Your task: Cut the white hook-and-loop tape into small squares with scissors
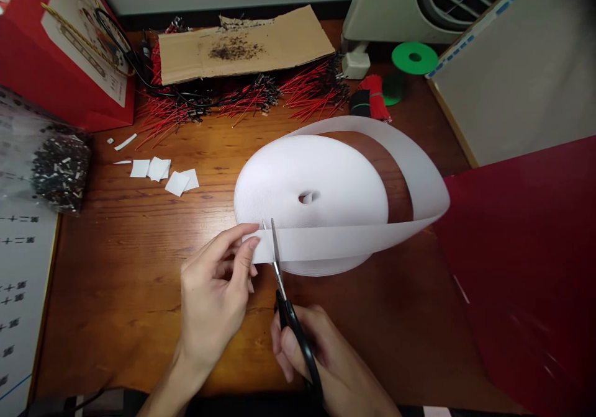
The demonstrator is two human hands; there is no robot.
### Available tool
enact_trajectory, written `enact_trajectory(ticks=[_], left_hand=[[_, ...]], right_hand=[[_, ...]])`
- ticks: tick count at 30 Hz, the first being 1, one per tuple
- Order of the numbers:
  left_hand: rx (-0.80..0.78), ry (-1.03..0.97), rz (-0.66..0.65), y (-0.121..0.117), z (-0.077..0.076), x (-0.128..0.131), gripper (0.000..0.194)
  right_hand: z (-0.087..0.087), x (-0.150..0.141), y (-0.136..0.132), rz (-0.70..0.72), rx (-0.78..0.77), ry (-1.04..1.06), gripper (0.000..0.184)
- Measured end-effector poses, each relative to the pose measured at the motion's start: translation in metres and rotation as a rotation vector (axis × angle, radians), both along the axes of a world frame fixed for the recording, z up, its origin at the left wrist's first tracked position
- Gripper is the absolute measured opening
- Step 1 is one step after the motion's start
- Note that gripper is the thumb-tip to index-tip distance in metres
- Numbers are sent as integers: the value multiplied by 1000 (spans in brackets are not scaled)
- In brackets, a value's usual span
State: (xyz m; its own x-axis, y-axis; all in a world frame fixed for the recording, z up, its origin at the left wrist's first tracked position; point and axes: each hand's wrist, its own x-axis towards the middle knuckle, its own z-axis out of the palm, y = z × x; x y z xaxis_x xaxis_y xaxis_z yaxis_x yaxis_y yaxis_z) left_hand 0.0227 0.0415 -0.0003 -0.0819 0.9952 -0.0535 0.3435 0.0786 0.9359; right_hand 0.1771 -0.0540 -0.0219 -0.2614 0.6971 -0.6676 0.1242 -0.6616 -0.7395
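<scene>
A large roll of white tape (274, 175) lies flat on the wooden table, and its loose strip (335, 242) loops out to the right and back across the roll's front. My left hand (218, 280) pinches the end of that strip between thumb and fingers. Black-handled scissors (298, 330) are in my right hand (321, 349), their slightly parted blades set across the strip just right of my left fingertips. Several cut white squares (177, 183) lie to the left on the table, some overlapping.
Behind the roll, cardboard (246, 44) with dark specks rests on bundles of red wires (311, 91). A red bag (60, 51) and a plastic bag of small dark parts (60, 169) stand left. At back right are a green spool (414, 58) and a vented appliance (395, 7).
</scene>
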Motion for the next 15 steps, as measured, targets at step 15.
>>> enact_trajectory(ticks=[15], left_hand=[[88,6,0,0,-1,2,11]], right_hand=[[8,-2,1,-31,-57,-30,74]])
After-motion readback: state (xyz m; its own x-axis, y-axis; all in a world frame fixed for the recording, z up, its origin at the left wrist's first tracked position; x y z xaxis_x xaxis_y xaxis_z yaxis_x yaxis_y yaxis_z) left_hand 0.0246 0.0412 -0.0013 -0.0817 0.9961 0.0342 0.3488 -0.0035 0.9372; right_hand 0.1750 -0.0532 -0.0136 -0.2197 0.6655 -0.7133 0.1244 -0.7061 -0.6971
